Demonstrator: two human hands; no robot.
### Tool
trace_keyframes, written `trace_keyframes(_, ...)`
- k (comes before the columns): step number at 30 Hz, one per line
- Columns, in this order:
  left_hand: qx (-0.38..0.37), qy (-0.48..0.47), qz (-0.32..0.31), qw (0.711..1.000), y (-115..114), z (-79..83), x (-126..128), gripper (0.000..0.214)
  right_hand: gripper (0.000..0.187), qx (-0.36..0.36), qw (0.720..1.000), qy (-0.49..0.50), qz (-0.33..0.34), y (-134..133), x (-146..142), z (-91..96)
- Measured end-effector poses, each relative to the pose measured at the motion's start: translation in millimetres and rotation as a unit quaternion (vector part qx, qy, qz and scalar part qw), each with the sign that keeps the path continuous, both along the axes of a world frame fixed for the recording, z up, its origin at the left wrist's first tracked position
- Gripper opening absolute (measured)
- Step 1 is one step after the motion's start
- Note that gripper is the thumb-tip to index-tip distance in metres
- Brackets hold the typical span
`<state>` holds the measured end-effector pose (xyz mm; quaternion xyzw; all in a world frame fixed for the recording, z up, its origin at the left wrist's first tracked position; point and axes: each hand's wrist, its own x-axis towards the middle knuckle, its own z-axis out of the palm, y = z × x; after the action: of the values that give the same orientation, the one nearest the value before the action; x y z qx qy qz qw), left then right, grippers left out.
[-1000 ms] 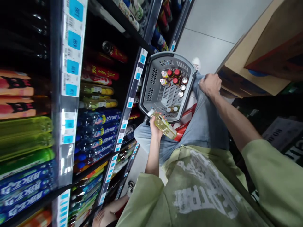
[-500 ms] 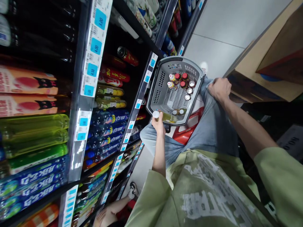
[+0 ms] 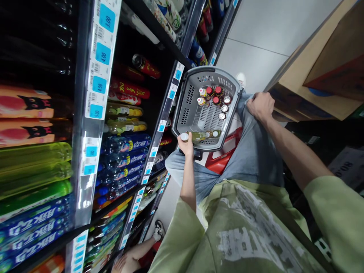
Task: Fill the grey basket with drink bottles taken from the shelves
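My left hand [image 3: 186, 146] is closed around a pale yellow drink bottle [image 3: 199, 136] with a white cap, holding it at the near rim of a grey plastic shopping basket [image 3: 189, 110]. Several bottles with red and silver caps [image 3: 214, 100] stand in the basket's far right corner, and two more caps show by the near rim. The basket rests on a red stool [image 3: 220, 157] between my knees. My right hand [image 3: 260, 106] is curled shut, resting on my right knee over the jeans.
Dark shelves of drink bottles [image 3: 122, 113] with blue price tags [image 3: 98, 79] fill the left side. Cardboard boxes [image 3: 321, 76] stand at the right. Light floor tiles [image 3: 261, 34] lie beyond the basket. Another person's hand [image 3: 125, 261] shows at the bottom edge.
My left hand has carried the yellow bottle from above my knee to the basket's near rim and tipped it over the edge. My right hand has stayed on the knee.
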<state>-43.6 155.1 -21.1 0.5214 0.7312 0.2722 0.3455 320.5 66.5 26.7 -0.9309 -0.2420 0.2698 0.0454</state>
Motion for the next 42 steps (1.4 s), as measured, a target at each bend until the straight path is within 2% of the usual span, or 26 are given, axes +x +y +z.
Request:
trace_keyframes(4,-0.011,0.1,-0.1,0.99,-1,-2.9,8,0.033,0.049,-0.001,1.0,-0.008,-0.001,0,0,-0.8)
trace_keyframes(7,-0.013,0.131,-0.161,0.978,2,-11.5,21,0.033,0.049,-0.007,1.0,-0.013,0.001,0,-1,0.8)
trace_keyframes(11,-0.024,0.159,-0.239,0.958,11,-32.0,43,0.038,0.049,-0.017,1.0,-0.019,0.002,1,-3,4.4)
trace_keyframes(16,-0.083,0.182,-0.337,0.92,16,-67.3,74,0.044,0.048,-0.025,0.999,-0.02,0.007,4,-4,5.7)
trace_keyframes(22,-0.162,0.223,-0.377,0.885,-2,-106.5,103,0.043,0.044,-0.024,0.999,-0.018,0.013,6,-2,2.0)
trace_keyframes(27,-0.221,0.243,-0.41,0.851,-20,-125.0,113,0.044,0.045,-0.041,0.999,-0.018,0.01,6,1,-2.3)
trace_keyframes(35,-0.26,0.269,-0.448,0.812,-15,-135.2,124,0.054,0.044,-0.069,0.997,-0.017,0.013,9,4,-0.8)
trace_keyframes(42,-0.265,0.247,-0.454,0.814,-15,-133.7,114,0.051,0.044,-0.073,0.997,-0.033,0.015,11,2,-2.5)
